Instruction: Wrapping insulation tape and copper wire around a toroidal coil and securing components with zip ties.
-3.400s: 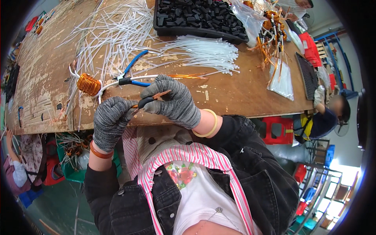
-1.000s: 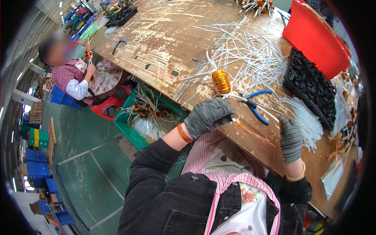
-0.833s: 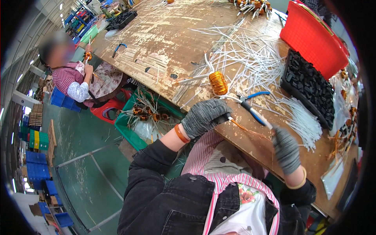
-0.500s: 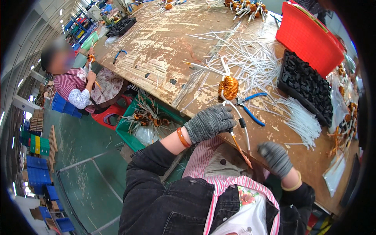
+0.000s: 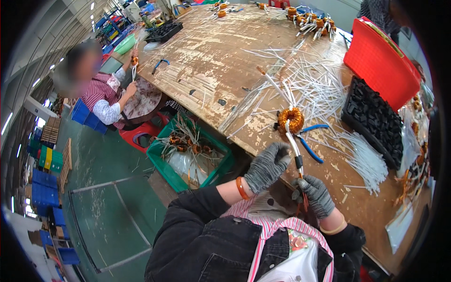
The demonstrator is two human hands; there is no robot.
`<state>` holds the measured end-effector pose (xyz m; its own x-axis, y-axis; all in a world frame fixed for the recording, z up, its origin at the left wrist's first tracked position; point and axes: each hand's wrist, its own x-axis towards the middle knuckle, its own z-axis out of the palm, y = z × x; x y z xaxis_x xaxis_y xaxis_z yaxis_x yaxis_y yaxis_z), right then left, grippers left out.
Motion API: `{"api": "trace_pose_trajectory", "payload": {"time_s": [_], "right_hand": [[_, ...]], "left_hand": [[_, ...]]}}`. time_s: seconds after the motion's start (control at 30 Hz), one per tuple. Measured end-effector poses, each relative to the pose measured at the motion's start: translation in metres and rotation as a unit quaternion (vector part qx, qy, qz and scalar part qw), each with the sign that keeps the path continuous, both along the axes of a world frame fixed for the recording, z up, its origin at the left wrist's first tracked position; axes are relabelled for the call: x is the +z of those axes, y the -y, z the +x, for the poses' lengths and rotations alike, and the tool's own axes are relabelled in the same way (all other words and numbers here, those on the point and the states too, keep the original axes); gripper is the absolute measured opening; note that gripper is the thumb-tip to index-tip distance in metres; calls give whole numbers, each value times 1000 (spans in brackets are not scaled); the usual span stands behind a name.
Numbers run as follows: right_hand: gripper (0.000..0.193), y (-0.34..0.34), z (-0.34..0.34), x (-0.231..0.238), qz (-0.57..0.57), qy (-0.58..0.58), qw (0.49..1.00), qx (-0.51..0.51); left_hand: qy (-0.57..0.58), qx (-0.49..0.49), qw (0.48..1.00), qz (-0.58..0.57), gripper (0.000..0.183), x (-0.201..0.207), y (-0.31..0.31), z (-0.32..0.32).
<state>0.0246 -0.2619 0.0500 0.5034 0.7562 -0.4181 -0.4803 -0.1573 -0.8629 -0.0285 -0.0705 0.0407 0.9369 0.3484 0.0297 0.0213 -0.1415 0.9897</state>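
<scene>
A toroidal coil [image 5: 291,120] wound with copper-orange wire lies near the table's front edge, its white-sleeved leads running toward me and away. A short black tube [image 5: 299,162] sits around the near leads. My right hand [image 5: 315,195], in a grey knitted glove, is closed around these leads just below the tube; reddish bare ends hang under the fingers. Left of the leads, apart from them, is my gloved left hand [image 5: 268,168]. Its fingers are curled in and nothing shows in them. Blue-handled pliers [image 5: 311,149] lie right of the coil.
Loose white tubes [image 5: 310,89] cover the table behind the coil. At right are a tray of black pieces [image 5: 373,122], a red basket [image 5: 380,56] and a bundle of white strips [image 5: 369,160]. A green bin [image 5: 162,167] stands at left below the table; another person [image 5: 105,98] sits beyond.
My left hand has let go of the leads and drawn slightly away. My right hand has moved left and taken hold of the lead ends. The view has shifted too.
</scene>
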Motion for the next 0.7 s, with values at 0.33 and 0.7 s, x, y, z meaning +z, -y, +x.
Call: {"api": "trace_pose_trajectory", "payload": {"time_s": [0.33,0.7], "right_hand": [[31,6,-11,-16,15,-11,1000,-17],[30,1,-9,-42,26,13,999,-33]], "left_hand": [[-156,-88,937,-301,23,-30,39,1],[-121,-125,875,-451,34,-30,7,22]]}}
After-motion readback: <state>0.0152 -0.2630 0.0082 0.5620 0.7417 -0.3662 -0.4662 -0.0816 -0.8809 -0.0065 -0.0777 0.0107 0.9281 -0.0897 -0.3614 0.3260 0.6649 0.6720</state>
